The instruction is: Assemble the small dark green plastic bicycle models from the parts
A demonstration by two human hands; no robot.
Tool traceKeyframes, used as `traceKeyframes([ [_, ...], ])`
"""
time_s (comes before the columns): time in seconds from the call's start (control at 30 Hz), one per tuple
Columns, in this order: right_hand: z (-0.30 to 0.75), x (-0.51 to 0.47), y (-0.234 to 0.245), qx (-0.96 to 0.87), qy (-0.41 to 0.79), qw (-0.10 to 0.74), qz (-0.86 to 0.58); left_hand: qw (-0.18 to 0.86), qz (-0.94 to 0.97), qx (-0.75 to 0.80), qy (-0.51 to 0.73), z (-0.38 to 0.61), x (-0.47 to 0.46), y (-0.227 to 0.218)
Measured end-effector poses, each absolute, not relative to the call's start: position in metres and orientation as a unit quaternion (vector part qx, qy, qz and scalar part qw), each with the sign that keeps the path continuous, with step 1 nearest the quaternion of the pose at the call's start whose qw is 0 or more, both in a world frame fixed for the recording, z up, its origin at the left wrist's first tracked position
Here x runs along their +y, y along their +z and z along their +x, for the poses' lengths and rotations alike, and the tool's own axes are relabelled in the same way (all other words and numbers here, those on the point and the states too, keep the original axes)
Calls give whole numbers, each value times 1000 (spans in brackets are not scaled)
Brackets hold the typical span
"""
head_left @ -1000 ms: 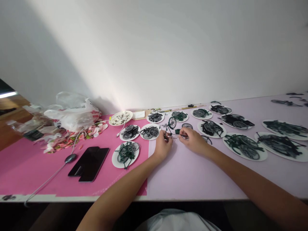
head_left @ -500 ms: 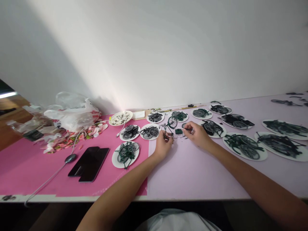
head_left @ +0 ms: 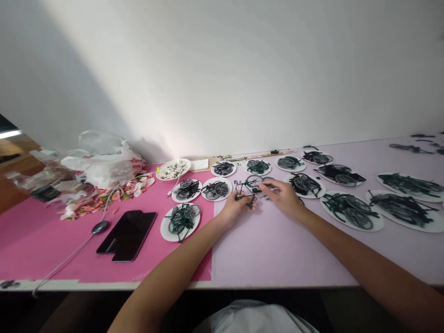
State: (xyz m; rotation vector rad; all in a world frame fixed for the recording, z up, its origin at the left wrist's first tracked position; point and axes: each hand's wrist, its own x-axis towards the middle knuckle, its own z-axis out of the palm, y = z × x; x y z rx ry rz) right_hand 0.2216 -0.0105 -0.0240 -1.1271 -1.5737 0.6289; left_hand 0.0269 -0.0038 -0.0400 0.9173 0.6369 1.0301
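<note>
Green bicycle frame (head_left: 251, 203): left hand (head_left: 233, 208) is gripping | right hand (head_left: 282, 196) beside it, hold unclear | I'm fearing slips, thin build giving little purchase

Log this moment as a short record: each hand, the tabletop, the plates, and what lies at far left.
Left hand: holds a small green model bicycle
Right hand: beside the bicycle; what is in its grip is too small to tell
Tabletop: pink on the left, pale lilac on the right
Plates: white, bearing dark bicycle parts
Far left: plastic bag, petals
</note>
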Motion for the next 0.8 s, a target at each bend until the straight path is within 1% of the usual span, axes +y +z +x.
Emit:
traceKeyframes([
  [0.1, 218, -15, -19, -629, 336, 531, -457, 734, 412, 287, 459, 26, -1, -42],
  [0.17, 217, -17, -16, -624, 354, 539, -441, 736, 409, 289, 456, 26, -1, -41],
  [0.47, 218, -13, -26, -613, 346, 575, -418, 722, 436, 310, 438, 25, -8, -29],
  [0.6, 218, -14, -28, -642, 345, 547, -412, 710, 456, 316, 434, 26, -8, -31],
  [0.8, 219, -15, -28, -698, 295, 495, -426, 704, 469, 317, 429, 26, -6, -34],
])
